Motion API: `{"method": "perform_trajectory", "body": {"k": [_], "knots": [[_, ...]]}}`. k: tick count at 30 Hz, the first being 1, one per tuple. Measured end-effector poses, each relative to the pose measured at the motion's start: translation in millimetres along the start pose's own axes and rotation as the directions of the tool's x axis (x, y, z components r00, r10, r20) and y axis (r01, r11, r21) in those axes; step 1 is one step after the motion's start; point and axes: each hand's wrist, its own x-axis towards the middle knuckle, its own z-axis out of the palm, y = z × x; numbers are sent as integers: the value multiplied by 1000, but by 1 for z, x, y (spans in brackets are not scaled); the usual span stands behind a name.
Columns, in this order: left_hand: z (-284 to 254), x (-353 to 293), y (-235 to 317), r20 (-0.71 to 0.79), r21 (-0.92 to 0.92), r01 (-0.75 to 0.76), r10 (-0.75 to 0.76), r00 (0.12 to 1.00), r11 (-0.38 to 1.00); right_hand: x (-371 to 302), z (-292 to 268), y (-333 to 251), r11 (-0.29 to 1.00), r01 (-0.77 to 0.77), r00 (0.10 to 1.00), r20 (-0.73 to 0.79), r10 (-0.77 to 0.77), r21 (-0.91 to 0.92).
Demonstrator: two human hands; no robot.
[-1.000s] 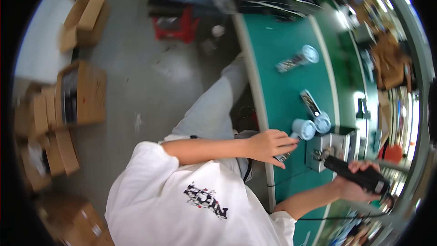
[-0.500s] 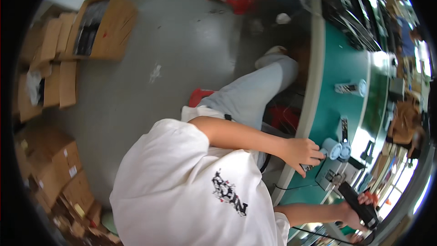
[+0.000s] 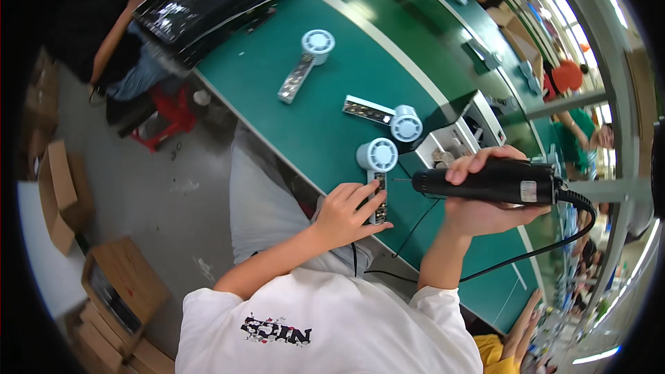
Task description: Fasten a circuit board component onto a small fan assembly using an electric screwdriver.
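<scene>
A black electric screwdriver (image 3: pixel 485 181) lies level in my right hand (image 3: pixel 478 211), fingers wrapped round its body. Its thin bit points left, close to a light-blue handheld fan (image 3: pixel 377 155) with a round slotted head. My left hand (image 3: pixel 350 213) grips that fan's opened handle against the green table (image 3: pixel 305 142), partly covering the circuit parts inside. Two similar fans lie beyond: one fan (image 3: pixel 406 125) just past it with its handle pointing left, another fan (image 3: pixel 318 42) farther left. Both show uncovered parts in their handles.
A box-shaped metal device (image 3: pixel 443 145) stands right of the fans. The screwdriver's black cord (image 3: pixel 554 241) loops down over the table. Black plastic-wrapped goods (image 3: pixel 208 10) fill the far left end, beside a co-worker's arm (image 3: pixel 114 45). Cardboard boxes (image 3: pixel 125 291) stand on the floor.
My view has swung toward the table. The right hand has brought the screwdriver from beside the metal device to the fan; the left hand now rests on that fan's handle.
</scene>
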Motion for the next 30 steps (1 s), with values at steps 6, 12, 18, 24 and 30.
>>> {"method": "perform_trajectory", "body": {"k": [6,12,18,24,30], "knots": [[2,5,-2,30,17,-14,14,999,1000,3,-7,16,998,-18,1000,3,18,53],[3,4,-4,37,13,-24,24,999,1000,3,-6,20,999,-16,1000,5,16,36],[5,3,-7,43,26,-31,30,999,999,3,-8,25,999,-3,999,37,5,-34],[4,4,-7,39,22,-36,35,999,999,-3,-5,32,999,-19,995,102,16,29],[1,3,-8,43,29,-40,39,998,999,-1,-3,35,996,-53,992,115,45,70]]}}
